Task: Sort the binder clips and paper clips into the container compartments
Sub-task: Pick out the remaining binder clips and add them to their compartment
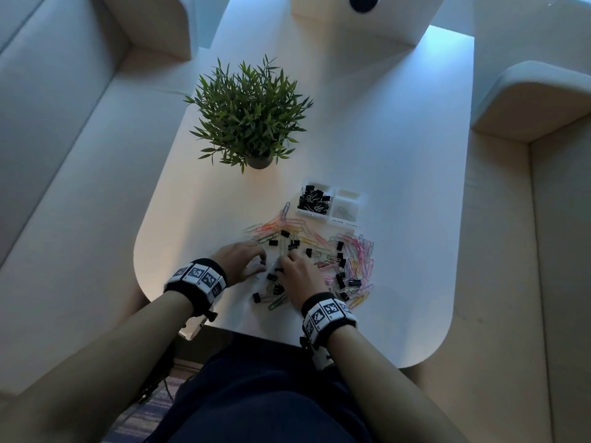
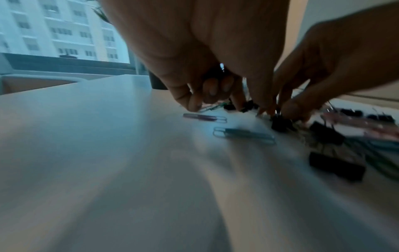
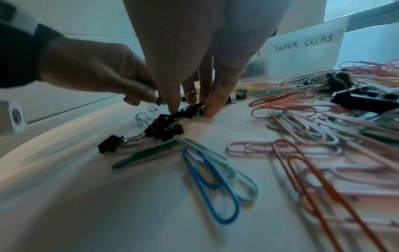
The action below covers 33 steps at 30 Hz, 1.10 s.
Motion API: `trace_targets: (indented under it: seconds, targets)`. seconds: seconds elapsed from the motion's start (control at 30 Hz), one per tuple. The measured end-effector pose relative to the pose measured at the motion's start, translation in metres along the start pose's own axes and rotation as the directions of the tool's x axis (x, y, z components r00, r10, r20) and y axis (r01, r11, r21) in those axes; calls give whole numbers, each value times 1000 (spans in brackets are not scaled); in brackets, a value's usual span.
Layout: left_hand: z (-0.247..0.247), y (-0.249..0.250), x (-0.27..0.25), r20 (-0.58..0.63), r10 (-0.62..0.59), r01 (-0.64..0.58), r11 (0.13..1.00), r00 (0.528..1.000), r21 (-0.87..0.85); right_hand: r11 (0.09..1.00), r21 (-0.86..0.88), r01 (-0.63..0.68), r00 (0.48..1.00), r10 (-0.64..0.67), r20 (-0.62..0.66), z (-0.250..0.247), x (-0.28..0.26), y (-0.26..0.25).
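A loose heap of coloured paper clips [image 1: 355, 260] and black binder clips [image 1: 340, 278] lies on the white table [image 1: 399, 219]. Behind it stands the clear container [image 1: 362, 199]; its left compartment is full of binder clips [image 1: 313, 199], and its right one, labelled PAPER CLIPS [image 3: 302, 42], holds a few paper clips [image 1: 343, 212]. My right hand [image 3: 192, 109] pinches a black binder clip [image 3: 183, 113] between thumb and finger on the table. Just to its left, my left hand [image 2: 215, 99] is curled, with a dark binder clip [image 2: 217, 72] tucked in the palm, fingertips down beside a green paper clip [image 2: 212, 107].
A potted green plant [image 1: 248, 113] stands behind the heap, to the left. Beige upholstered seating [image 1: 64, 155] surrounds the table. The table's rounded front edge [image 1: 256, 337] runs just under my wrists. Blue and orange paper clips [image 3: 207, 179] lie near my right wrist.
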State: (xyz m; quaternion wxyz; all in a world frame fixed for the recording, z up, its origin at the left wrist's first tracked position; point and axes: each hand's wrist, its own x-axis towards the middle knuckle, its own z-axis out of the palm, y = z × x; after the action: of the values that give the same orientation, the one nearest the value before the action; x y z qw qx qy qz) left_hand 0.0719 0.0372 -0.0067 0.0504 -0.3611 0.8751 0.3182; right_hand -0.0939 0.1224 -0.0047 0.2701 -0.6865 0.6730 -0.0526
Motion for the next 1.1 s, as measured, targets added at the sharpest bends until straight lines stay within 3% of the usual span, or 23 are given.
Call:
trace_targets:
  seconds: [0.07,0.17,0.23,0.33,0.4,0.5,0.67,0.8,0.87,0.93,1.0,1.1]
  targets:
    - [-3,2,-1,-93,-79,68,991,993,-118,1000,-26,-14,1000,15,9,2,3,-2]
    - [-11,5,-2,-197,-301,211,902,933,-378,999,-47,22,999,-21,34,5,7,-2]
    - [-18,4,1,-151,-428,253,744,891,-618,997,-41,65,997,-63,54,5,6,-1]
    - [-29,9,8,-14,-517,182,326,856,-928,990,-56,129,988,-123,97,1,0,-1]
    - [-36,15,13,23,-530,169,229,848,-959,980,-93,178,978,-165,128,-4,-4,0]
    - [-43,20,21,28,-522,145,185,853,-972,970,-94,225,966,-210,149,-7,-3,1]
    - [-52,28,37,-12,-479,125,253,878,-959,969,-90,230,968,-218,126,-4,3,3]
    - [-66,40,60,-43,-459,135,348,887,-928,985,8,174,985,-174,1,0,3,15]
    - [-72,47,76,-113,-429,167,563,896,-809,986,89,143,985,-133,-109,-5,0,20]
    - [-76,57,93,-174,-373,219,797,911,-563,975,189,120,968,-72,-241,-15,-4,22]
    - [-81,70,109,-166,-286,206,901,944,-381,950,299,89,927,31,-374,-29,-8,28]
    - [-80,84,129,-108,-109,100,991,988,-89,896,444,-14,865,234,-445,-56,-5,40]
